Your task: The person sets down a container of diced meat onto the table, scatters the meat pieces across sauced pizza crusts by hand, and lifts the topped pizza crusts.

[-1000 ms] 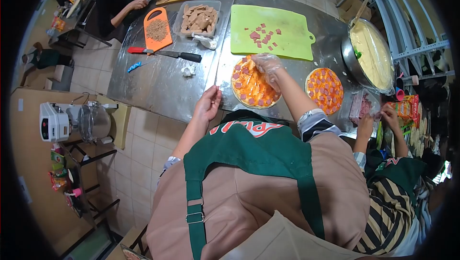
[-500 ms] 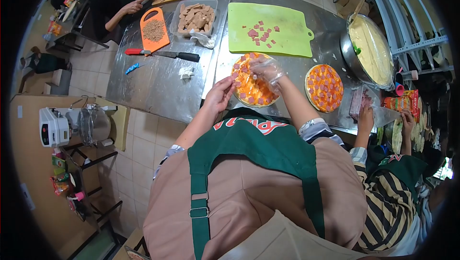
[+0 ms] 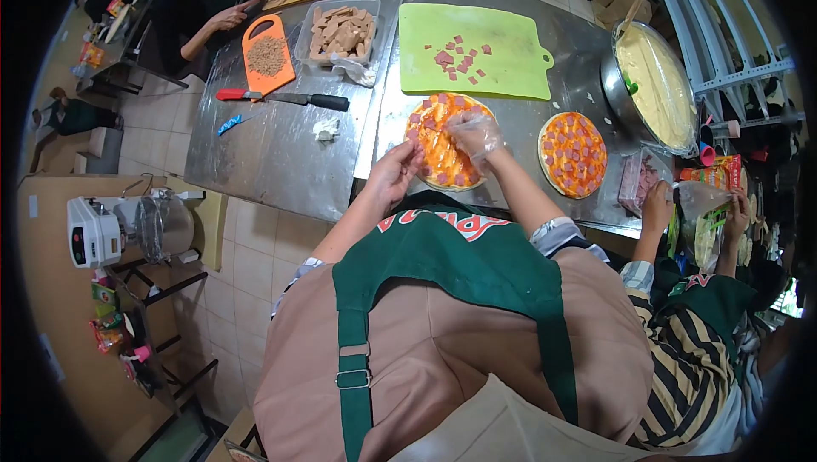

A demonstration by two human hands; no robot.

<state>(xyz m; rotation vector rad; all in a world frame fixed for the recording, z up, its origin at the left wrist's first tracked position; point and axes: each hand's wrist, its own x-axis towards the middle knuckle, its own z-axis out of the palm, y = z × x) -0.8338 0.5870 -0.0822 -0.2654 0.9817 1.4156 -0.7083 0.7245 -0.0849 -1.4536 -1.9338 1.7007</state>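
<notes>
A round pizza (image 3: 442,174) with orange-red sauce and pink meat squares lies on the metal table in front of me. My left hand (image 3: 397,170) is at its left edge, fingers curled together; what they pinch is too small to tell. Over the pizza's right part is my right hand (image 3: 477,137), in a clear plastic glove, its fingers bunched downward and their tips unclear. Behind the pizza, a green cutting board (image 3: 511,54) carries several pink meat squares (image 3: 445,59). A second topped pizza (image 3: 573,154) lies to the right.
A large bowl of pale dough (image 3: 651,88) stands at the right. On the left are a knife (image 3: 328,102), an orange board (image 3: 281,79) and a tub of brown pieces (image 3: 342,34). One person cuts at the back left; another holds a plastic bag (image 3: 705,198) beside a meat container (image 3: 634,185).
My left hand has moved in from beside the pizza to its left edge. My right hand has shifted slightly over the pizza. The person at the right has spread a plastic bag.
</notes>
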